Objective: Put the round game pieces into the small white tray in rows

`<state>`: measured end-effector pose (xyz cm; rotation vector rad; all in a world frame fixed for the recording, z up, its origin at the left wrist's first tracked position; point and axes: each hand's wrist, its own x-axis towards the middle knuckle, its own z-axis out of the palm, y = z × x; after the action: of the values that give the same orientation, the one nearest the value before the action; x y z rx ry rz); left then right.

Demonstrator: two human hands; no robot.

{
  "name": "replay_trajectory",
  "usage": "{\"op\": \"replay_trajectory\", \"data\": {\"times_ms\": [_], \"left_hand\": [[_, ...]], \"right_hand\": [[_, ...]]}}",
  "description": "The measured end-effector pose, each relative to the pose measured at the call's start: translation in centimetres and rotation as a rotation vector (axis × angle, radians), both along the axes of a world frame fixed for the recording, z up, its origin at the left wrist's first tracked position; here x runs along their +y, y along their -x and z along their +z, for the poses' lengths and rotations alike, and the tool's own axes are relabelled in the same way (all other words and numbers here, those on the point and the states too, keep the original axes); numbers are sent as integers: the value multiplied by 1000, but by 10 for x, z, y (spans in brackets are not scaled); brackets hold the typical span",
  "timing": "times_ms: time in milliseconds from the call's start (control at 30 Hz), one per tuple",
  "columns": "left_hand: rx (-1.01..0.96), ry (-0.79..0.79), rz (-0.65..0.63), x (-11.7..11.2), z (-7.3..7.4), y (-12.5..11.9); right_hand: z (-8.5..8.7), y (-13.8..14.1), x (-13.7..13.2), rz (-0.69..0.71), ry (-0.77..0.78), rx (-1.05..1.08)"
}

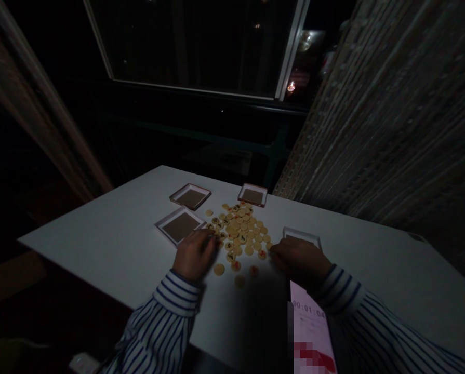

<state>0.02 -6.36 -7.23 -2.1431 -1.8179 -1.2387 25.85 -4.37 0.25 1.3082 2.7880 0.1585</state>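
Note:
A heap of several round, pale wooden game discs [242, 231] with red and dark marks lies in the middle of a white table [111, 244]. My left hand [195, 253] rests at the heap's left edge, fingers curled down onto the discs. My right hand [298, 259] sits at the heap's right edge, knuckles up, fingers bent toward the discs. What either hand holds, if anything, is hidden. Both sleeves are white with dark stripes.
Shallow square trays ring the heap: one at the left [180, 225], one at the far left [190, 196], one at the back [252, 195], and one behind my right hand [301, 236]. A dark window and curtains stand behind the table. A pink card [312, 332] shows below.

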Motion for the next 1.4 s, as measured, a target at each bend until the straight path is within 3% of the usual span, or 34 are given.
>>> {"op": "replay_trajectory", "data": {"times_ms": [167,467,967,1400], "left_hand": [[3,-9,-141,-2,-12,-2],[-32,36,-147,1,-21,-1],[-31,52,-150,1,-22,-1],[-35,62,-163,0,-24,1]], "right_hand": [[2,26,14,35,69,-49],[-5,64,34,94,127,-94],[-16,97,45,112,206,-168],[-24,104,55,90,198,-205]]}}
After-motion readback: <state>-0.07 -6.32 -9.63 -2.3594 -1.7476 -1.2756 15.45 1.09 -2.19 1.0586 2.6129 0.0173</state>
